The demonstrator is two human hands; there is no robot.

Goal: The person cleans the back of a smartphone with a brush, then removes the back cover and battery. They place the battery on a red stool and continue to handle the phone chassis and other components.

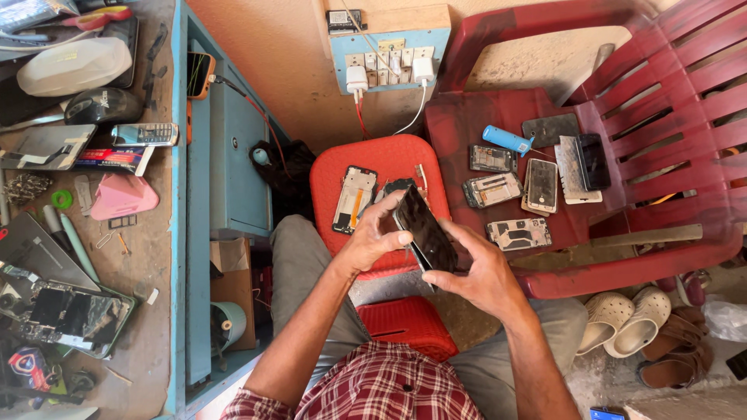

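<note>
phone [424, 231] in both hands, stool [389, 159] w/ parts behind

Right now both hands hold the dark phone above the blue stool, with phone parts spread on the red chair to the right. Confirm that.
Wrong in one respect: the stool is red, not blue, as the head view shows. The rest holds: the left hand and the right hand grip the dark phone above it, and phone parts lie spread on the red chair to the right.
</note>
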